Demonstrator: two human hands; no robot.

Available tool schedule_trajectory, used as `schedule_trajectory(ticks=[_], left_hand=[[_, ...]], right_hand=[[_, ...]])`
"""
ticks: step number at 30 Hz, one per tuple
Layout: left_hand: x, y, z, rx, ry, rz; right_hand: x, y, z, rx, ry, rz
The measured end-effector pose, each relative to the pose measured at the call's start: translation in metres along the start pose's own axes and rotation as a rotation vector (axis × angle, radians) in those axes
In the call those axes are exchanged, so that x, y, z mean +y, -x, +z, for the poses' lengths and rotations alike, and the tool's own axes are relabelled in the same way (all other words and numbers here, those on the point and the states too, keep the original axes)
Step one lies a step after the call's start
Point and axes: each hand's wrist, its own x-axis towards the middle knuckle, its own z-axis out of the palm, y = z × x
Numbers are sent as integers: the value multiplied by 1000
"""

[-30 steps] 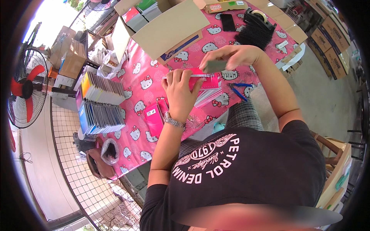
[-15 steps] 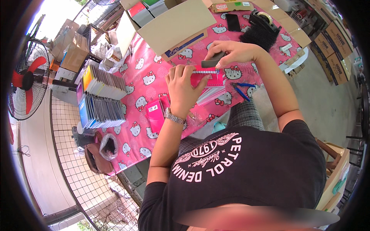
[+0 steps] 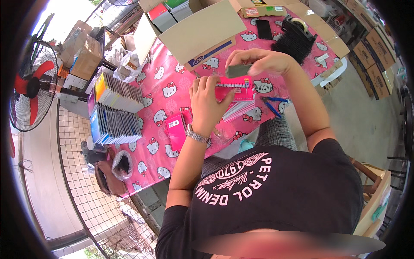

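Note:
A pink spiral notebook (image 3: 242,94) lies on a small stack of pink-edged notebooks (image 3: 239,109), its white coil along the far side. My left hand (image 3: 205,101) rests at the notebook's left edge, fingers stretched and thumb reaching over the cover. Above the far edge, my right hand (image 3: 264,61) grips a flat, dark grey-green block (image 3: 237,71), whose exact kind I cannot make out. Left of my wrist is another pink notebook (image 3: 176,133), partly over a similar one.
Blue-handled pliers (image 3: 272,106) lie to the right. A carton of books (image 3: 202,34) stands at the far side, near a phone (image 3: 264,29) and a black tape dispenser (image 3: 296,36). Stacked notebooks (image 3: 115,125) and a fan (image 3: 33,88) are left.
My right hand has lifted slightly off the notebook's coil, and the block in it now shows more of its flat side. My left hand stays on the notebook.

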Motion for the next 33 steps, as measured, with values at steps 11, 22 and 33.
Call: schedule_trajectory(ticks=[11,22,33], left_hand=[[-32,0,-17,-51,183,-83],[-49,10,-12,-150,558,-344],[-32,23,1,111,771,-433]], right_hand=[[6,-36,5,33,199,186],[26,-42,19,-53,-450,-60],[229,79,65,758,968,562]])
